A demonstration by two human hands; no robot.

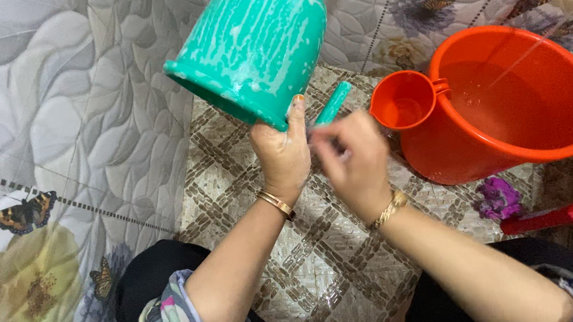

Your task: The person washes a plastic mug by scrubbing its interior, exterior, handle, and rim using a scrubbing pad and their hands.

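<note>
While the left hand (285,155) grips a soapy green bucket (252,46) by its rim, tilted above the patterned floor, the blurred right hand (350,161) curls just beside it; its hold cannot be told. An orange bucket (539,132) stands right.

Teal plastic bucket (252,43): glossy, streaked with soapy film. Orange plastic bucket (526,102) and orange plastic jug (402,99): smooth, wet sheen. Quilted butterfly-print cloth (56,133): matt.

Soapy green mug (252,43), tilted mouth-down-left, held above the patterned floor.
</note>
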